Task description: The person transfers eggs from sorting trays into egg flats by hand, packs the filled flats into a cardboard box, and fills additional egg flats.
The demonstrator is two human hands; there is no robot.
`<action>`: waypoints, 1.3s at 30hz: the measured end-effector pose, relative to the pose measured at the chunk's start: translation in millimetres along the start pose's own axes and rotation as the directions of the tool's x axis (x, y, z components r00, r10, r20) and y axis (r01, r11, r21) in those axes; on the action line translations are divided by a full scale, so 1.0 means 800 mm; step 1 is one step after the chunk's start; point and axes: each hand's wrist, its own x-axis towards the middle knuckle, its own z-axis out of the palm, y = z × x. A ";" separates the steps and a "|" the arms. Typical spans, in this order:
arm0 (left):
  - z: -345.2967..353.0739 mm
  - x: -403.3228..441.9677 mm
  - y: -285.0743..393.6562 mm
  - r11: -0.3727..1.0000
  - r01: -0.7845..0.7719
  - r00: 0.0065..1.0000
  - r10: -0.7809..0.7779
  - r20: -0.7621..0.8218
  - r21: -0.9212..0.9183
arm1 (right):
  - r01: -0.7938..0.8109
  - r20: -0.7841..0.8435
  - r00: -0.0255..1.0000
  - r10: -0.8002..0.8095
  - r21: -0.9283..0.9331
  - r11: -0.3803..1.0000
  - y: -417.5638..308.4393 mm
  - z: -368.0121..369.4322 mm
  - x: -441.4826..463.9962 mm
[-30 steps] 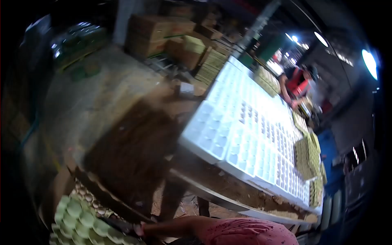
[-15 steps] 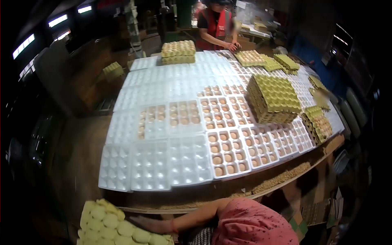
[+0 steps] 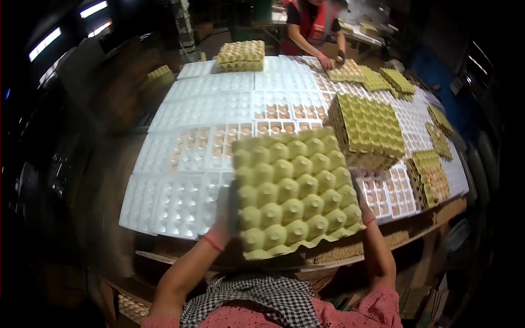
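Note:
Out in front of me, over the near side of the table, I hold a yellow-green pulp egg tray (image 3: 295, 191), tilted with its bumpy top facing me. My left hand (image 3: 221, 221) grips its left side and my right hand (image 3: 363, 206) its right side; the fingers of both are largely hidden. Whether more trays or eggs lie beneath it, I cannot tell. White plastic trays (image 3: 180, 202) cover the table around it. Brown eggs (image 3: 273, 112) sit in some of their pockets, and part of those trays is hidden behind the egg tray.
A tall stack of pulp trays (image 3: 372, 123) stands right of centre. Another stack topped with eggs (image 3: 240, 54) is at the far left. Smaller piles (image 3: 432, 175) line the right side. Across the table a person in a red vest (image 3: 317, 27) handles eggs. The wooden table edge (image 3: 180, 259) is before me.
The pulp egg tray has come up from the lower left to the front centre, between my two hands. My view has shifted. The person opposite now reaches over an egg-filled tray.

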 end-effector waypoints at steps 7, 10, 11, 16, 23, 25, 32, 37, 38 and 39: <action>0.033 0.064 -0.014 0.727 -0.082 0.963 0.234 -0.134 0.682 | -0.023 -0.126 0.992 0.014 -0.066 0.998 -0.026 -0.094 0.007; 0.022 0.054 -0.028 0.069 -0.219 0.900 0.398 0.175 0.973 | -0.041 -0.071 0.997 0.028 -0.184 0.982 -0.031 -0.079 0.003; 0.025 0.051 -0.028 0.358 -0.202 0.933 0.354 0.068 0.912 | -0.058 -0.164 0.986 -0.011 -0.413 0.909 -0.031 -0.055 -0.012; 0.079 0.064 0.025 0.745 -0.158 0.985 0.165 0.050 0.648 | 0.103 -0.205 0.951 -0.231 -0.495 0.863 -0.127 0.073 -0.063; 0.151 0.187 0.170 0.576 -0.323 0.936 0.311 0.164 0.751 | 0.586 -0.023 0.593 -0.805 -0.674 0.450 -0.320 0.077 -0.051; 0.152 0.169 0.181 0.625 -0.350 0.931 0.316 0.184 0.698 | 0.499 0.142 0.535 -0.833 -0.849 0.175 -0.362 0.055 -0.024; 0.053 0.077 0.152 0.946 -0.051 0.973 0.119 -0.200 0.320 | -0.060 0.580 0.623 -0.525 -0.634 -0.771 -0.299 -0.086 0.074; -0.020 0.003 0.156 0.878 0.069 0.913 0.135 -0.385 0.473 | -0.027 0.391 0.822 -0.414 -0.700 -0.714 -0.216 -0.163 0.093; -0.025 -0.008 0.159 0.884 0.111 0.900 0.104 -0.423 0.454 | -0.026 0.383 0.830 -0.405 -0.699 -0.714 -0.218 -0.162 0.089; -0.035 -0.014 0.154 0.853 0.137 0.889 0.118 -0.442 0.504 | -0.023 0.382 0.833 -0.400 -0.699 -0.715 -0.223 -0.154 0.083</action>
